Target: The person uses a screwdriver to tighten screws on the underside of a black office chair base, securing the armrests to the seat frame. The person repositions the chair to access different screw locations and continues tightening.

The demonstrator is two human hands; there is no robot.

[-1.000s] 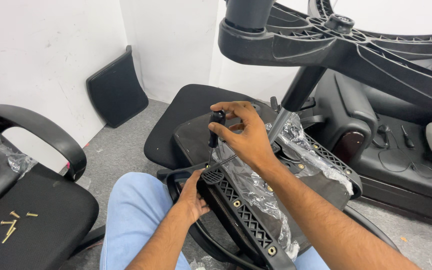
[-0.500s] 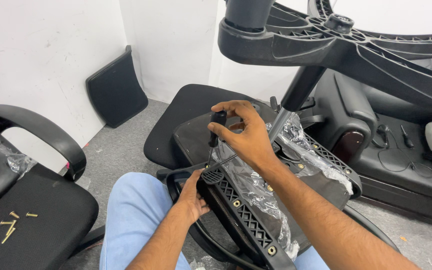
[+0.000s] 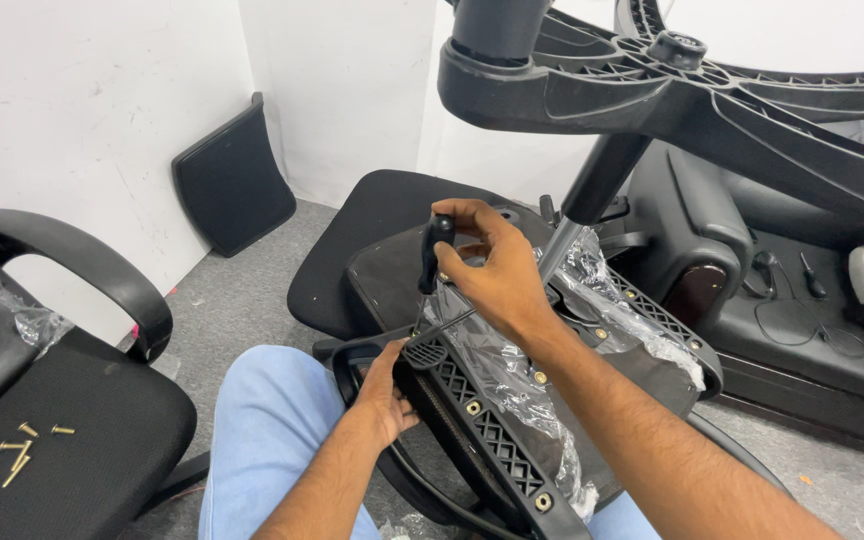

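Note:
An upturned black office chair lies across my lap, its star base (image 3: 672,90) up at the top and its gas column (image 3: 592,190) slanting down to the seat underside. My right hand (image 3: 487,270) grips the black handle of a screwdriver (image 3: 432,255), whose shaft points down at a ribbed black armrest bracket (image 3: 482,430). My left hand (image 3: 387,385) holds the near end of that bracket from below. Clear plastic wrap (image 3: 512,370) clings to the bracket and the seat mechanism. Brass bolts sit in the bracket's holes.
A black chair seat with an armrest (image 3: 82,270) stands at the left, with several loose brass screws (image 3: 17,445) on it. A black panel (image 3: 232,180) leans on the white wall. Another black seat pad (image 3: 382,220) lies ahead. A dark chair (image 3: 802,300) with small tools lies right.
My right hand has shifted slightly on the screwdriver handle, with the thumb now lying over its top. The left hand and the chair have stayed in place.

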